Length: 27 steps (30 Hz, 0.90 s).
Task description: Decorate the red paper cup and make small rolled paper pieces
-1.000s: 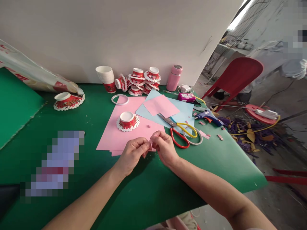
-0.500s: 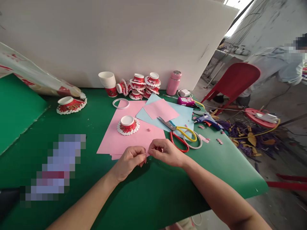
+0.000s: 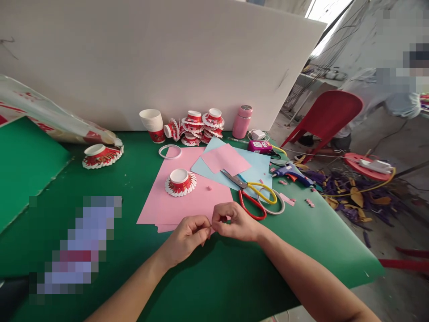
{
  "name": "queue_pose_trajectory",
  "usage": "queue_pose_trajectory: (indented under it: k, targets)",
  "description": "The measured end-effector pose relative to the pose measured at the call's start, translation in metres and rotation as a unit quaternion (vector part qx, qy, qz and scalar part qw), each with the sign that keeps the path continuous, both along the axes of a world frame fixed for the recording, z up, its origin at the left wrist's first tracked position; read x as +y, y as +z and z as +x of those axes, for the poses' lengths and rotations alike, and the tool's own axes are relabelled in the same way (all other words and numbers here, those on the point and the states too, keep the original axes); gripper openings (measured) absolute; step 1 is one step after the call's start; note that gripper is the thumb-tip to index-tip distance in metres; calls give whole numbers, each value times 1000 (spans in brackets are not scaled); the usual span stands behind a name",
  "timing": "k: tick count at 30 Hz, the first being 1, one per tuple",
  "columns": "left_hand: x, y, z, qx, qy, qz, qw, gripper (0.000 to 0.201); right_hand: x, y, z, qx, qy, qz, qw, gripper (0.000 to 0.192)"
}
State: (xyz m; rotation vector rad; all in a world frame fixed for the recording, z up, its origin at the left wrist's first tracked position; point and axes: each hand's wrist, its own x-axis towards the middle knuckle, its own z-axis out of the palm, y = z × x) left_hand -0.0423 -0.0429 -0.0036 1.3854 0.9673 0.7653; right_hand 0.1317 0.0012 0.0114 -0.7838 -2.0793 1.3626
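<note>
Scissors lie right of the cup on paper.

I work at a craft bench in a rough, makeshift workshop. My green-covered counter carries sheets of pink paper, scissors, a glue gun, rings of tape, a stack of paper cups and a pile of cups cut into fringed rosettes. A bare white board stands as a backdrop behind them. To the right, purple and yellow offcuts litter a bare concrete floor beside a red plastic chair, and another person bends over separate work.
</note>
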Motion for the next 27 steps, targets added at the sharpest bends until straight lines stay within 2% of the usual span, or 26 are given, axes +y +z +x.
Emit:
queue_pose_trajectory:
  k: [4,7,9,13,20,24,27]
  targets:
    - [2,-2,-4,-26,34,-2,999,21,12,0,10,36,-34,-14,999,13]
    - [4,-4,-5,-48,84,-3,995,22,18,1,15,58,-80,11,995,16]
    - [3,-4,-4,-41,110,-2,993,19,15,2,13,41,-75,28,996,14]
    - [0,-1,1,-1,96,12,995,18,3,2,2,-5,-19,42,999,11]
    - [-3,0,4,60,73,65,993,22,-1,-1,-3,-23,-8,69,997,13]
    - [-1,1,4,94,81,71,990,23,7,0,4,-45,-21,83,995,13]
    - [1,1,1,95,111,64,987,24,17,3,13,-57,-61,60,995,12]
